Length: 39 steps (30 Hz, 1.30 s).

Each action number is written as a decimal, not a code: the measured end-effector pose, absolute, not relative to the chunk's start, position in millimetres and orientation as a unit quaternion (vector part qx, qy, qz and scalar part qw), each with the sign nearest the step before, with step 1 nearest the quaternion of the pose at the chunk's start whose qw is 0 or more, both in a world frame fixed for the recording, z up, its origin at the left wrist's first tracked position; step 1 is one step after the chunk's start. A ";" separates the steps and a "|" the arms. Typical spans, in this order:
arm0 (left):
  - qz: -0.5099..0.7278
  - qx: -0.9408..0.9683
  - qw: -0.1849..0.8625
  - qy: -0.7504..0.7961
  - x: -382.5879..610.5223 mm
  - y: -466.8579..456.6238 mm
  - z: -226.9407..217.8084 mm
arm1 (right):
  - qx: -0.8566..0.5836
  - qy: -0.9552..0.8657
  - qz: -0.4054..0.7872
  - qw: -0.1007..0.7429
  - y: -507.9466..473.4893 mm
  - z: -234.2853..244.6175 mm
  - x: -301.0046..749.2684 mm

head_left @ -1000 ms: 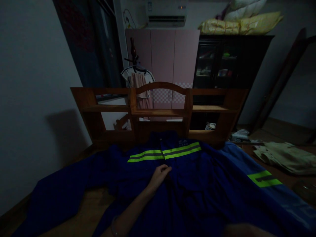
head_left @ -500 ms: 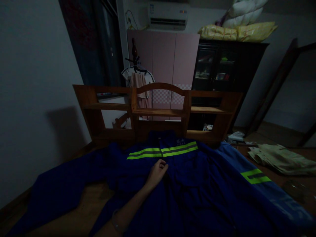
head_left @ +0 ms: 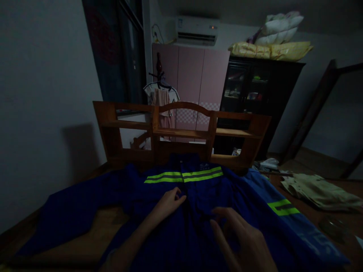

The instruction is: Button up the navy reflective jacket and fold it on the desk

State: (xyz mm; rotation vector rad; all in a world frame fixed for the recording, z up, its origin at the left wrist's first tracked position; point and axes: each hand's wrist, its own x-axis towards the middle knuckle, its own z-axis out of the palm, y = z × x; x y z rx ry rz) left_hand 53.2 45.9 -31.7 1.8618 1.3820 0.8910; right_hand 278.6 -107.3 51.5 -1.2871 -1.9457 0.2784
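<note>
A dark blue work jacket (head_left: 167,234) with yellow-green and grey reflective stripes across its chest is spread front side up, its collar towards the wooden headboard. My left hand (head_left: 168,202) is on the jacket's front just below the stripes, with thumb and bent fingers closed on the cloth near the centre opening. To the right and nearer to me, my right hand (head_left: 242,238) hovers over the jacket front with thumb and fingers apart, holding nothing. One jacket sleeve (head_left: 68,204) stretches out to the left.
The wooden headboard (head_left: 181,133) with open shelves rises behind the collar. A lighter blue garment (head_left: 279,202) with a reflective band lies along the right side. Further right are folded pale cloth (head_left: 317,189) and a round glass-like object (head_left: 334,226). A wall (head_left: 42,113) bounds the left.
My right hand has come into view from the lower right, over the jacket. My left hand stays by the centre opening, slightly lower and left in the picture, while the camera view has tilted up.
</note>
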 end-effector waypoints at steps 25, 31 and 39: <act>0.317 0.685 0.300 0.584 100.8 -61.4 -80.8 | -0.483 -0.726 0.267 0.410 -75.2 -82.8 255.8; 0.342 0.675 0.343 0.556 93.2 -58.5 -82.0 | -0.433 -0.767 0.277 0.383 -90.5 -69.8 258.7; 0.361 0.643 0.397 0.547 87.2 -60.0 -79.5 | -0.420 -0.855 0.099 0.289 -95.1 -86.4 253.4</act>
